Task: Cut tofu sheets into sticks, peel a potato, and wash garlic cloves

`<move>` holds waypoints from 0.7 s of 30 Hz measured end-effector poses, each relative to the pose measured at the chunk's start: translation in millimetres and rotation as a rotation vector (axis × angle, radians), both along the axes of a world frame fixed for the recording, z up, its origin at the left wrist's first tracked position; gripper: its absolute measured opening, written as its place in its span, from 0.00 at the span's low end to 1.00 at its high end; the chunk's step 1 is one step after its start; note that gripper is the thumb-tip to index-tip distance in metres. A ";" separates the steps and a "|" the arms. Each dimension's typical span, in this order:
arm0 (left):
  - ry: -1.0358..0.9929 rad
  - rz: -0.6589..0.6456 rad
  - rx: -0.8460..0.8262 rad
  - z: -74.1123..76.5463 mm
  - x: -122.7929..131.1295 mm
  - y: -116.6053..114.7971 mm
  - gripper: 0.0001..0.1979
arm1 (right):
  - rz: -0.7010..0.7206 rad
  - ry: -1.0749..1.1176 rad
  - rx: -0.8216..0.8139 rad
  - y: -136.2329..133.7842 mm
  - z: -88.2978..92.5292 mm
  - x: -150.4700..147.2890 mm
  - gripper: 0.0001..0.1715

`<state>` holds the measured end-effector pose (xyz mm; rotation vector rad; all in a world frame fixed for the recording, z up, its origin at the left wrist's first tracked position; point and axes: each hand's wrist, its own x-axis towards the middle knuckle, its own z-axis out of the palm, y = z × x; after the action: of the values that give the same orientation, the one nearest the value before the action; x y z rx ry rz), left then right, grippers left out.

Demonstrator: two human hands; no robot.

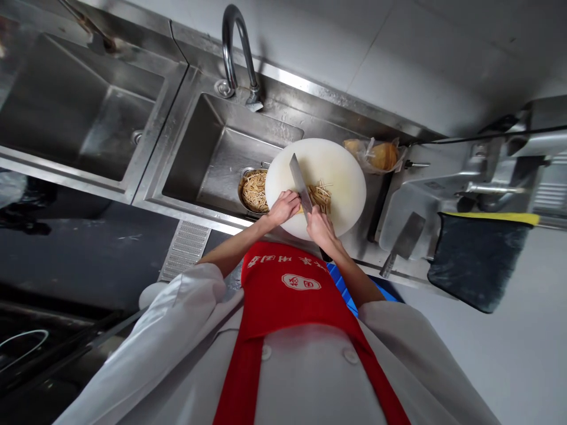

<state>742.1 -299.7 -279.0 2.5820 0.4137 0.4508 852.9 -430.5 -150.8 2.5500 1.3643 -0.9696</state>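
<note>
The right hand grips a broad steel cleaver by its handle; the left hand, fingers curled, pins a yellowish piece on the round white board, likely to steady it (thin pale strips lie beyond the blade); a round metal bowl in the grey steel sink holds more

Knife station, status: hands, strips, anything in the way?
Right hand grips knife. Left hand close beside blade. Cut strips on board, right of knife. Possible obstruction: left hand, near blade.
</note>
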 end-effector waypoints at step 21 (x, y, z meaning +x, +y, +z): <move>-0.015 0.037 -0.030 -6.6 -6.3 -4.2 0.15 | -0.007 -0.065 0.057 0.1 -1.6 -8.9 0.19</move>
<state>735.8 -303.9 -285.6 2.5441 0.4596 0.4728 844.0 -430.5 -152.4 2.6047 1.3864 -0.8530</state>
